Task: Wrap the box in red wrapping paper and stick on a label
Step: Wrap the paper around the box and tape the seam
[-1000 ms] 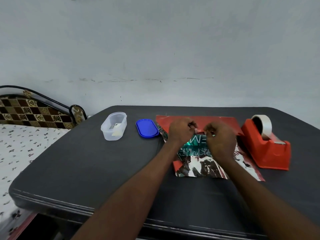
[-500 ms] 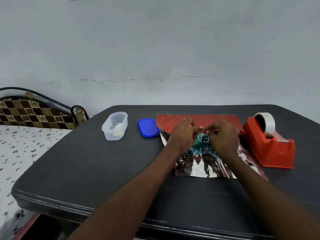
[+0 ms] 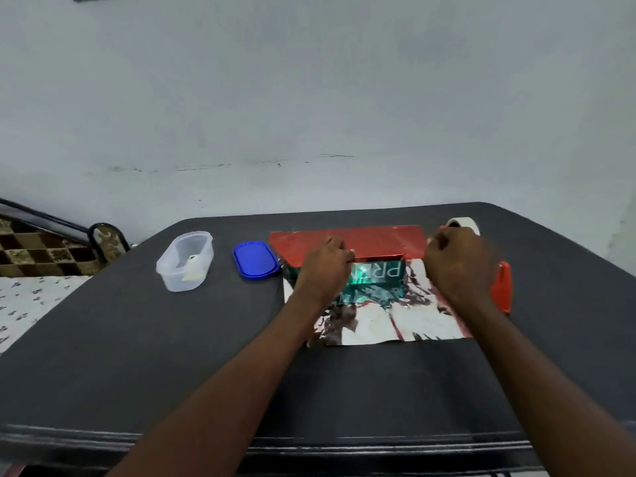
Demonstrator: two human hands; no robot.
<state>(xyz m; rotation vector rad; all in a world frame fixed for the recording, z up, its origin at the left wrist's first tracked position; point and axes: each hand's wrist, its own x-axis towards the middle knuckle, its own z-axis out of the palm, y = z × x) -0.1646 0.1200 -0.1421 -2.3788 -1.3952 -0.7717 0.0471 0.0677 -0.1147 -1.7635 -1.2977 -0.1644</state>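
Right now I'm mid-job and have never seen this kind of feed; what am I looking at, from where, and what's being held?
There is no machine: these are a person's two bare hands, seen from one wide-angle camera worn on the head, looking down over a dark table.

The left hand holds the folded edge of the red wrapping paper against a teal box. The paper's silvery underside faces up. The right hand is curled over the red tape dispenser; what it grips is hidden.

To the left sit a clear plastic container and its blue lid.
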